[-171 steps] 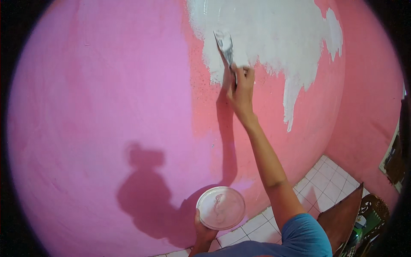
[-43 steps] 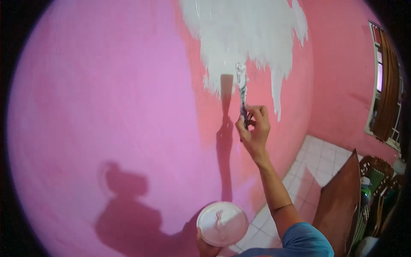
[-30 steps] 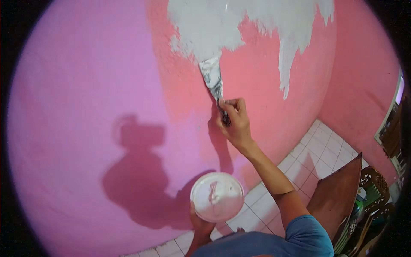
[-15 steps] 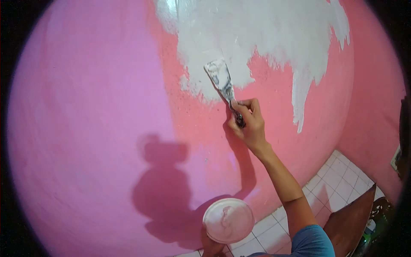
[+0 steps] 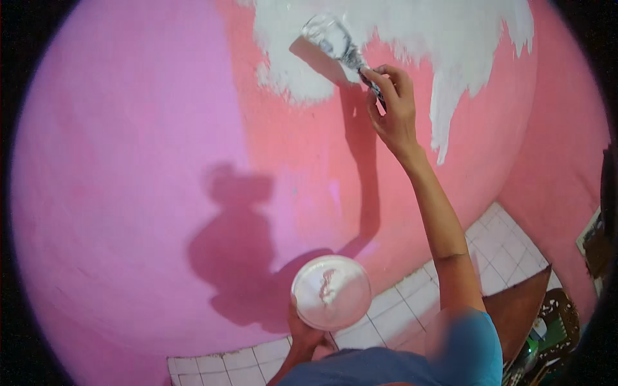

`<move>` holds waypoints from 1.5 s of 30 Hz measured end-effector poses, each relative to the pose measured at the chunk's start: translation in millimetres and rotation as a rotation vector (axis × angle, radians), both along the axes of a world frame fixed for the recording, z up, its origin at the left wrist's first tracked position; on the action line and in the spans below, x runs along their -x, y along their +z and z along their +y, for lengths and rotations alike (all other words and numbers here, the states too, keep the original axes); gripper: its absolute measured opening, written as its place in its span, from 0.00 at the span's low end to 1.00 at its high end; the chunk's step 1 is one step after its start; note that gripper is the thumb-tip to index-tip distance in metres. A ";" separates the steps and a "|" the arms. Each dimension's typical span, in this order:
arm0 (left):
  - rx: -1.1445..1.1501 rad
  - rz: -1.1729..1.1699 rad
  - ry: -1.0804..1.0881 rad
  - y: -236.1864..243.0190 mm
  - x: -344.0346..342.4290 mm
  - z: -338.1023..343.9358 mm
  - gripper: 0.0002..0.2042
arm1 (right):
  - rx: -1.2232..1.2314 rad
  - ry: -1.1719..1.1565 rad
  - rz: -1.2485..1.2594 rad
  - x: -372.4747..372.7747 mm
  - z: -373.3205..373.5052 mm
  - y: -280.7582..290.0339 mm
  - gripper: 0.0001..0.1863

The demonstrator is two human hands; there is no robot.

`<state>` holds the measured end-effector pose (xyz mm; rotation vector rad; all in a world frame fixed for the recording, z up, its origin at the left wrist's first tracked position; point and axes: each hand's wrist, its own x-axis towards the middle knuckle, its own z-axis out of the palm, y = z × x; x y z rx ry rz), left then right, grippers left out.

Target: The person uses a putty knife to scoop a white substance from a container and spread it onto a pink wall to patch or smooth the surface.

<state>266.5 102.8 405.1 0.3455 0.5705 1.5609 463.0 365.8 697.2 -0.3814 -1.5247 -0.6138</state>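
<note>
I see my right hand (image 5: 393, 112) raised at about one o'clock in the view, fingers clenched round the dark handle of a putty knife (image 5: 338, 46). The blade, smeared white, points up toward eleven o'clock from the hand and lies against the wall at the lower edge of the white patch (image 5: 412, 32). That patch spreads across the top of the view from twelve to two o'clock, with a ragged border and one long drip-shaped tongue running down at two o'clock, just beside the hand. The blade throws a dark shadow onto the white just below it.

My left hand (image 5: 306, 334) sits low at six o'clock, fingers gripping the underside of a round white bowl (image 5: 331, 293); only the fingers and part of the wrist show under it. Inside the bowl I can make out a pale smear of white paste, though the glare makes it hard to say how much.

The pink wall (image 5: 141, 161) fills the view from seven to twelve o'clock, paler at nine, more salmon toward the centre. A shadow (image 5: 235, 251) of a head and shoulders falls on it at seven o'clock, near the bowl. White floor tiles (image 5: 496, 248) run from six to four o'clock. A dark wooden piece of furniture (image 5: 521, 309) stands at five o'clock, well apart from both hands
</note>
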 end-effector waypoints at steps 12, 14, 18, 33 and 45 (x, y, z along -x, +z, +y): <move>0.073 -0.234 -0.025 43.5 -26.3 51.3 0.32 | 0.204 -0.095 -0.027 -81.0 69.2 -28.4 0.30; -0.389 0.180 -0.027 57.7 -30.1 61.4 0.31 | 0.165 -0.226 0.035 -102.2 71.5 -39.8 0.28; -0.075 -0.209 -0.040 40.2 -25.2 66.1 0.31 | 0.038 -0.107 0.132 -91.7 44.7 -20.6 0.27; -0.364 0.491 0.123 24.8 18.8 -48.2 0.31 | 0.327 -0.075 -0.067 -67.5 -18.2 -98.4 0.26; -0.095 -0.357 -0.216 -125.8 127.8 -19.4 0.30 | 0.923 0.012 0.074 88.2 -279.5 -404.3 0.16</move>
